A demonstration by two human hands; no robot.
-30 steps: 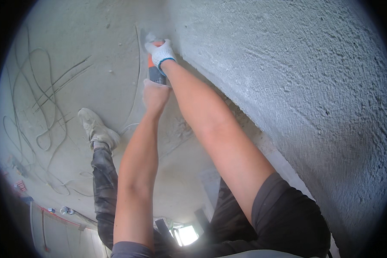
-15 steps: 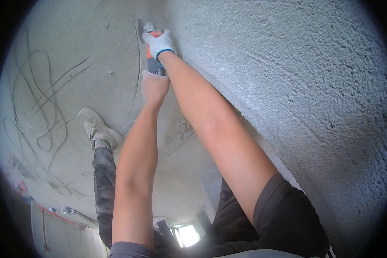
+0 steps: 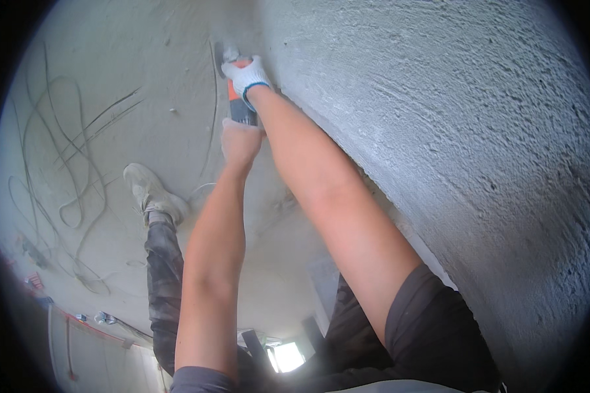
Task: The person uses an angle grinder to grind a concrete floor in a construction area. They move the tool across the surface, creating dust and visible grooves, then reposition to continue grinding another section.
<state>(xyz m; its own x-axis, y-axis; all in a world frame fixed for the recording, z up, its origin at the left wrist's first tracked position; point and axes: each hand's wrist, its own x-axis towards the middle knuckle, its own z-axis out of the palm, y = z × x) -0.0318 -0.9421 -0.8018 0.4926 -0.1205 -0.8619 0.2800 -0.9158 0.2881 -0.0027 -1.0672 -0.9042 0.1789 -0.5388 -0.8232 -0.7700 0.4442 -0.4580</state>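
An orange and dark grey angle grinder [image 3: 242, 111] points away from me, low over the dusty concrete floor [image 3: 137, 131]. My right hand [image 3: 248, 73], in a white knit glove with a blue cuff edge, is closed round its front part near the metal head. Behind it my left hand [image 3: 241, 141], its fingers covered by a pale glove, is wrapped round the rear end. The disc [image 3: 219, 59] stands on edge at the left of the head, beside a thin dark groove [image 3: 215, 98] in the floor. Haze blurs the disc's contact with the floor.
A rough grey wall [image 3: 439, 118] rises close on the right. Loose cable [image 3: 78, 190] lies looped on the left floor. Two dark grooves [image 3: 108, 118] cross near it. My left shoe [image 3: 152, 193] stands beside my left arm. Small items [image 3: 105, 318] lie far lower left.
The grinder and both hands have come slightly nearer to me and a little right. Dust around the disc has thickened. Both hands keep their hold.
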